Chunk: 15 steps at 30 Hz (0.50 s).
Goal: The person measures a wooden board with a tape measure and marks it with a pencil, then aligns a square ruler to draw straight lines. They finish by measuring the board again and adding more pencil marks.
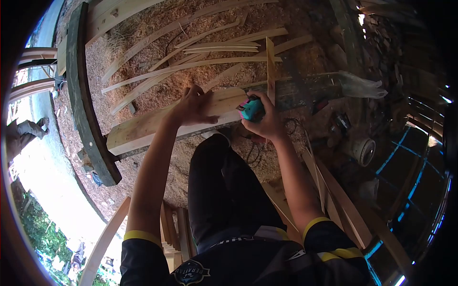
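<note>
Teal tool [251, 110] near right end of plank [143, 129], right hand [271, 124] curled round it; probably rigid, light, best palmed by its casing. Left hand [192, 107]: fingers spread above plank's middle, contact unclear.

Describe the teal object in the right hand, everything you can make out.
The teal object is small and compact, its shell smooth like hard plastic, with a pink patch toward its left end and a dark section beside the palm. The right hand wraps it, fingers on the far side and thumb on the near side, hiding part of it. It sits over the right part of the pale board; whether it touches the wood, I cannot tell. Any markings are too small to read.
</note>
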Tool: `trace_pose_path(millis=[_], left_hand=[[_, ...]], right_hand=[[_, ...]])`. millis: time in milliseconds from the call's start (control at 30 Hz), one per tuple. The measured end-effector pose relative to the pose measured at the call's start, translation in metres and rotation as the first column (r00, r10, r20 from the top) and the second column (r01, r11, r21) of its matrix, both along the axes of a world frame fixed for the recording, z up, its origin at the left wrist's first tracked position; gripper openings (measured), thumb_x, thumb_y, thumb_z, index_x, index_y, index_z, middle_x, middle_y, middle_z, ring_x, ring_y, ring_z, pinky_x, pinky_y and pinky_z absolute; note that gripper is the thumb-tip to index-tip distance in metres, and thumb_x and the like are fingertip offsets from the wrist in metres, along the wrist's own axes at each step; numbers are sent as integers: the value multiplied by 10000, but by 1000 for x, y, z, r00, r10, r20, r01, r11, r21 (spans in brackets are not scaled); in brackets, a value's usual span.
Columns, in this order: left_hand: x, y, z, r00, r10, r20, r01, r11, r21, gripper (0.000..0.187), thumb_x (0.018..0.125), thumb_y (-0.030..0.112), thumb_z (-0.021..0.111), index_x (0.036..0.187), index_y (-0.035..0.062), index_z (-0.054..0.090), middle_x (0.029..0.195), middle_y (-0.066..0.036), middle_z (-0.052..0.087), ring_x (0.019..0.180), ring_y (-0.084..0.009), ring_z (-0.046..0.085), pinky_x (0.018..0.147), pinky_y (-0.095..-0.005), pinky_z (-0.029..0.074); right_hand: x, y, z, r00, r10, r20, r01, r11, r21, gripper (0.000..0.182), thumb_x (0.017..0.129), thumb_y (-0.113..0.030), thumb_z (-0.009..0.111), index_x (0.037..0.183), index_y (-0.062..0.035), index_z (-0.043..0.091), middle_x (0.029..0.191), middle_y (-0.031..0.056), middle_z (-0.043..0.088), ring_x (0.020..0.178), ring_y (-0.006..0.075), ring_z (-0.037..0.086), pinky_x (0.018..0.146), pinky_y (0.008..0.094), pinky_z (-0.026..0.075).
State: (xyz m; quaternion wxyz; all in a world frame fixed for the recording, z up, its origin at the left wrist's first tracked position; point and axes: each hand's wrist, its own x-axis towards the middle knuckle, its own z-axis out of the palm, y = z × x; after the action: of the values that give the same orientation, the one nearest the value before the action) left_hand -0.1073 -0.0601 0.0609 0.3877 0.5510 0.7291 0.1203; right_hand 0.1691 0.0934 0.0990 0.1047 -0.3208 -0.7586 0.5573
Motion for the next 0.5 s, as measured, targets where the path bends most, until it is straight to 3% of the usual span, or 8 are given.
trace_pose_path(millis=[100,200,267,400,500], left_hand=[[-10,7,8,993,-84,85,88,994,-57,1020,773,610,927,1592,99,599,1612,-212,555,1449,-400,568,1204,-497,503],[-1,-6,22,997,63,44,-53,978,-200,904,831,610,875,1542,109,632,1545,-166,638,1443,-425,593,1179,-492,525],[8,-41,19,979,-4,-201,43,981,191,895,789,495,921,1541,114,621,1568,-145,633,1413,-436,630,1156,-494,559],[4,-88,13,922,43,-385,23,986,167,918,709,374,964,1520,94,638,1578,-174,632,1400,-375,658,1201,-508,537],[-2,-99,9,914,9,-405,103,962,253,962,665,249,957,1540,105,585,1566,-192,629,1398,-439,643,1163,-499,567]], right_hand=[[-5,5,-10,999,-10,-40,10,1000,-19,759,783,-196,902,1459,-107,567,1306,122,661,1226,281,678,1058,421,538],[-11,7,-15,999,-23,-34,24,998,52,766,779,-189,898,1463,-106,564,1299,130,658,1222,300,680,1064,421,534],[-13,8,-13,1000,-14,-24,15,998,53,770,777,-190,897,1465,-106,563,1298,135,657,1227,301,678,1063,424,535],[-4,2,-18,999,-49,12,49,999,21,780,769,-196,895,1467,-103,560,1299,150,658,1235,308,676,1056,440,543],[2,-12,-27,993,-116,-10,116,992,45,780,767,-207,896,1463,-102,560,1304,161,661,1226,321,681,1049,450,549]])
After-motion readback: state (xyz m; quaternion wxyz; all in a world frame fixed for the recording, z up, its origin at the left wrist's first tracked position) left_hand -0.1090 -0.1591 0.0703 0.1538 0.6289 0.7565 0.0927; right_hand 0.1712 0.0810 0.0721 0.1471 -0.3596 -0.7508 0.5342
